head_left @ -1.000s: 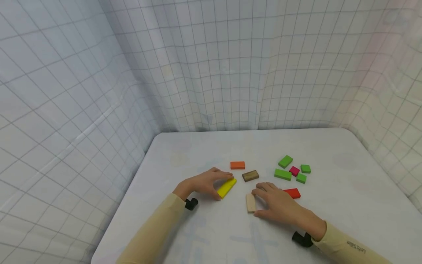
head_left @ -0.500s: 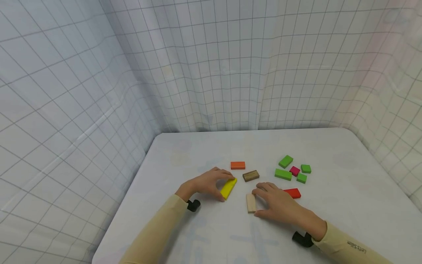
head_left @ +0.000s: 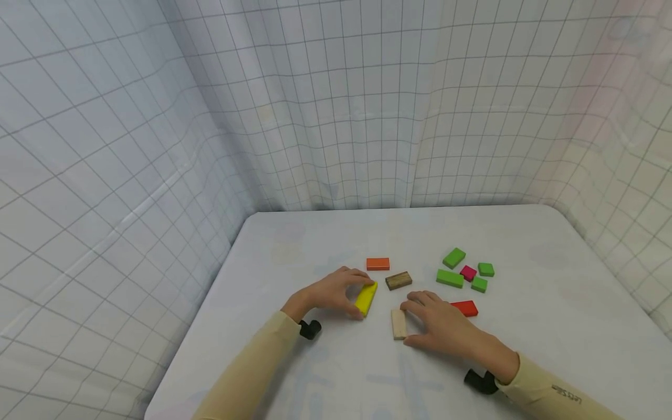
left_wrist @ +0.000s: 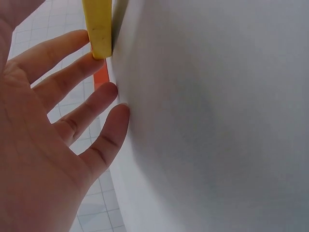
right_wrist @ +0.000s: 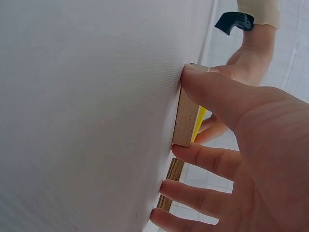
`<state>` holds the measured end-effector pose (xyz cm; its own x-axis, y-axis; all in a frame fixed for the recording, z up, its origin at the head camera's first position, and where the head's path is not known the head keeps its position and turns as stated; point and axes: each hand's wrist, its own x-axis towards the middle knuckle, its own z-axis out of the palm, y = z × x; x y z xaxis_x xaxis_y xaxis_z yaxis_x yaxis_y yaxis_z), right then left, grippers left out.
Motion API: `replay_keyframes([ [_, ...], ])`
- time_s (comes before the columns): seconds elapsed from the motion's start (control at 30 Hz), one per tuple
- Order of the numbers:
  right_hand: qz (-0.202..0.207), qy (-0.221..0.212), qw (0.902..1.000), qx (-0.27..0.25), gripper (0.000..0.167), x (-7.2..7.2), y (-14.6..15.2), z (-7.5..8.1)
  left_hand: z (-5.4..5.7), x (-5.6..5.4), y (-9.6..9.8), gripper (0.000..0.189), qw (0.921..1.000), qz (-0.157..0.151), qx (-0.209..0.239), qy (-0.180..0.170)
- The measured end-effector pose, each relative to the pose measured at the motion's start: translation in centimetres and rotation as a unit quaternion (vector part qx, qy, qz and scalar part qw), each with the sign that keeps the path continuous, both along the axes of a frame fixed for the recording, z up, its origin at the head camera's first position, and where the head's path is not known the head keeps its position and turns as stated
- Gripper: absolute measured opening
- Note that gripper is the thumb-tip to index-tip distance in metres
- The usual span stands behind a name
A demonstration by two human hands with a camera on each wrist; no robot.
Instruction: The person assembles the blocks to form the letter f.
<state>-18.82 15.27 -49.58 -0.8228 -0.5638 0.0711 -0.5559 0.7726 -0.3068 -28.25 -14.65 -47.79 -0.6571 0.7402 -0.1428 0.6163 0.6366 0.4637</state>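
My left hand [head_left: 332, 291] pinches a flat yellow block [head_left: 366, 298] lengthwise, thumb at the near end and a fingertip at the far end. The left wrist view has the yellow block [left_wrist: 99, 29] at the top edge, the other fingers spread below it. To the right, a pale wooden block [head_left: 398, 324] lies on the table, held at its ends between thumb and forefinger of my right hand [head_left: 446, 326]. In the right wrist view the wooden block [right_wrist: 185, 121] stretches from thumb to forefinger, with the yellow one partly hidden behind it.
Beyond the hands lie an orange block [head_left: 378, 264] and a dark brown wooden block [head_left: 398, 280]. A red block [head_left: 465, 308] is partly covered by the right hand. Several green blocks [head_left: 450, 278] surround a crimson cube [head_left: 468, 273] at right. Gridded curtains [head_left: 336, 116] enclose the white table [head_left: 294, 239].
The near end of the yellow block has swung to the right with the left thumb, so the block points more straight away from me. The right hand and the pale wooden block have stayed put.
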Motion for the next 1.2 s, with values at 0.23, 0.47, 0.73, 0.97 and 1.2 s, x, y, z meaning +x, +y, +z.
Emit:
replay_keyframes([
  [0.23,0.001,-0.002,1.0000,0.002,0.065,0.0,0.0,0.0,-0.2,0.2,0.7,0.078,0.9994,0.032,0.000,0.009],
  [0.47,0.000,-0.004,1.0000,0.000,0.064,0.0,0.0,0.0,-0.2,0.7,1.6,0.079,0.9975,0.066,0.013,0.024],
  [0.73,-0.001,-0.004,1.0000,0.001,0.065,-0.1,0.0,-0.1,-0.6,0.8,2.8,0.078,0.9954,0.084,0.018,0.042],
  [0.97,-0.002,-0.007,1.0000,0.001,0.065,-0.1,0.0,-0.2,-0.8,0.9,4.1,0.075,0.9938,0.094,0.011,0.058],
  [1.2,0.001,0.003,1.0000,-0.002,0.064,0.0,0.0,-0.1,-0.8,1.0,5.3,0.075,0.9925,0.101,0.011,0.067],
])
